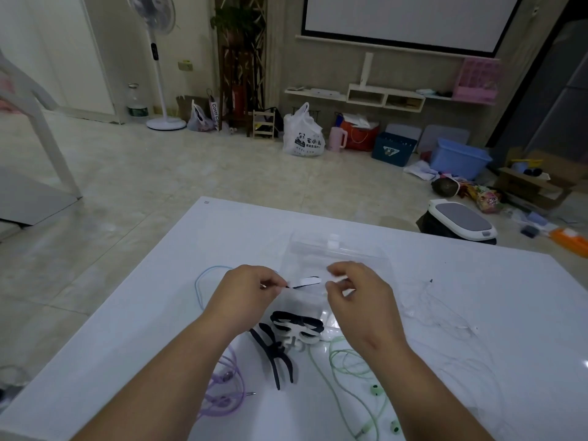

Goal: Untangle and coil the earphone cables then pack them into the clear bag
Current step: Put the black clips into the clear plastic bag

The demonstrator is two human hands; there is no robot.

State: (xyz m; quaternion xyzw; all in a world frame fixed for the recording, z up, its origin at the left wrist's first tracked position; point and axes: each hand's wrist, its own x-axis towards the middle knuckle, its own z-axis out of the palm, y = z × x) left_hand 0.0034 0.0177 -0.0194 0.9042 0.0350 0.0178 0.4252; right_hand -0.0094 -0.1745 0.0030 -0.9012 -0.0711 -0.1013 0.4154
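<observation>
At the wide white table (477, 297) filling the lower half of the frame, you work with both hands just above centre, everything for the job spread within arm's reach. The clear zip-top plastic bag (337, 249) lies flat at centre, mouth toward the far edge, waiting to be filled. Your left hand (248, 291) and right hand (356, 291) are each pinched shut on an end of a thin black-and-white fastening strap (305, 282), stretched between them over the bag — probably opened flat, ready to bind a coil. Below your wrists sits a small heap of black and white straps (296, 326), kept close as spares. The cables are still loose: a pale green earphone cable (350, 370) at lower right, a purple earphone cable (222, 393) at lower left, a light blue cable (203, 281) at left, a thin white earphone cable (445, 316) at right — none coiled or bagged yet.
</observation>
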